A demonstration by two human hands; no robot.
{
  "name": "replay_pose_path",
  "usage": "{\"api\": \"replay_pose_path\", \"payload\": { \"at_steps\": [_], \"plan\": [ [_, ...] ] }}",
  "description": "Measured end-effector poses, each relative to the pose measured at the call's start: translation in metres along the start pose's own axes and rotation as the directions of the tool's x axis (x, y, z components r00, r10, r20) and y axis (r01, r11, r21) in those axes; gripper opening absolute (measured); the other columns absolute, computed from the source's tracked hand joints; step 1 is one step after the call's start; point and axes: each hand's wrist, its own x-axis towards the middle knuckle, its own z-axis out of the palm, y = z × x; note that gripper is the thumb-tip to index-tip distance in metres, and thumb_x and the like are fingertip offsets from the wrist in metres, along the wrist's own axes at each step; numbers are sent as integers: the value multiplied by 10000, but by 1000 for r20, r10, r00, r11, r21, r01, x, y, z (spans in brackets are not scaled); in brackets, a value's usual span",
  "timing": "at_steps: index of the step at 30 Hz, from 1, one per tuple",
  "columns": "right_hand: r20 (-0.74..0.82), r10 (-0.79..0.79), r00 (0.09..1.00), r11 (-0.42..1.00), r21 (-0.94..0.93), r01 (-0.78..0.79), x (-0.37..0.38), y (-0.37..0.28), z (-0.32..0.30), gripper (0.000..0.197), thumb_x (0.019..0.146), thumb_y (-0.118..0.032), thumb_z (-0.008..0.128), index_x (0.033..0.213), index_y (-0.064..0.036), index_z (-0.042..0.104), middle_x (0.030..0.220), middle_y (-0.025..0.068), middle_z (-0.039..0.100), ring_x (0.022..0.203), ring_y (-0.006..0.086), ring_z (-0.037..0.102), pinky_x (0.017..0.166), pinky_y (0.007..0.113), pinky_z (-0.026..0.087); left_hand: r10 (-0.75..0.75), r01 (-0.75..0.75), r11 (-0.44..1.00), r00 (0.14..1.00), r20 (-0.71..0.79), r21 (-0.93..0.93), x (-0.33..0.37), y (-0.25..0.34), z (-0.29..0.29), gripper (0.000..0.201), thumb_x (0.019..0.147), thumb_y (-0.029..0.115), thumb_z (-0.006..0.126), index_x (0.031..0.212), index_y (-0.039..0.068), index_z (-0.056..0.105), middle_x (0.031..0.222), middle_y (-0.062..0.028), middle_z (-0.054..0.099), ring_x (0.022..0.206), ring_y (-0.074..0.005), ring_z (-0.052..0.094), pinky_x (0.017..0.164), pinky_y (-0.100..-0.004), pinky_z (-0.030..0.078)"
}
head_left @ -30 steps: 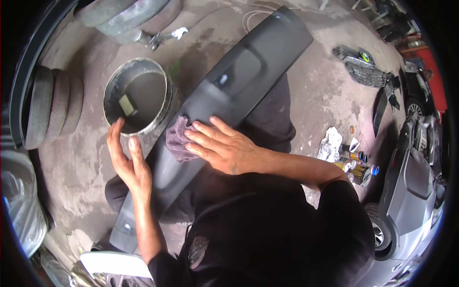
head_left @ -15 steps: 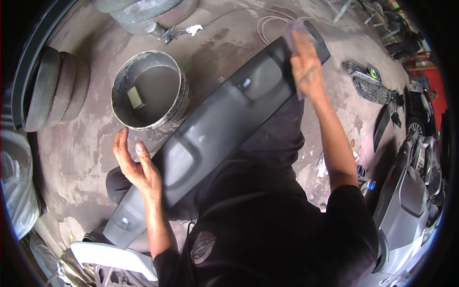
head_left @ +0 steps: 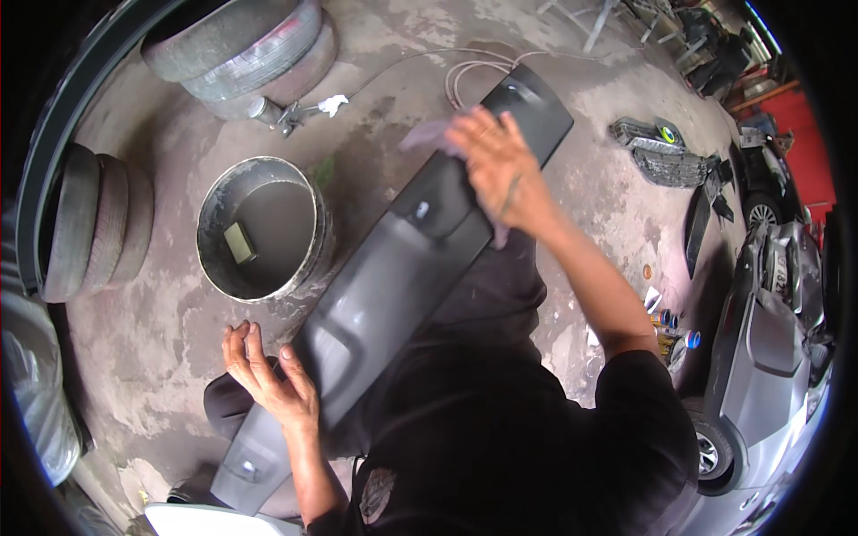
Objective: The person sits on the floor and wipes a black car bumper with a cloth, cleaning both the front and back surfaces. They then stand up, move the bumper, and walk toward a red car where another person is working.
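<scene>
Stained floor (head_left: 134,357), satin grey panel (head_left: 389,272), left grip (head_left: 282,391) released, right grip (head_left: 508,170) holding cloth (head_left: 425,137) (blurred, perhaps mauve)

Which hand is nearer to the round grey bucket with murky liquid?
Left. The left hand is just below the bucket in the picture; the right hand is farther, up and right of it.
</scene>
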Motion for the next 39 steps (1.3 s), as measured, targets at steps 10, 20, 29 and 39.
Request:
{"api": "replay_pose_path", "payload": {
  "at_steps": [10,20,29,39],
  "plan": [
    [-408,605,683,778,123,-616,-33,211,-29,304,945,-204,550,1077,-15,749,873,235,735,840,376,729,808,433,549,-15,15,1000,999,-37,0,4,3,1,435,1046,249,572,1389,-18,559,1406,-237,525,1361,-441,457,1122,-554,351],
    [-189,304,934,903,371,-219,-15,75,-78,443,1052,-409,535,1286,-66,688,1362,181,641,1325,316,557,1107,399,418,91,-86,908,996,-6,-411,32,70,5,512,993,269,657,1403,-14,544,1419,-284,472,1324,-463,484,1117,-555,381],
    [-93,-66,993,985,151,79,-53,-101,20,614,953,-319,548,1491,-31,477,1606,246,360,1476,496,328,1187,639,239,91,-63,916,995,51,-397,4,83,10,483,993,262,661,1354,-46,568,1402,-291,511,1343,-444,490,1102,-521,405],
    [7,18,1000,749,662,-18,-50,-85,-24,406,941,57,434,1284,90,649,1283,219,693,1264,364,635,1106,421,468,215,-146,947,950,227,-287,8,134,90,762,820,535,728,1501,258,533,1645,-170,318,1516,-467,258,1205,-643,224]
  ]
}}
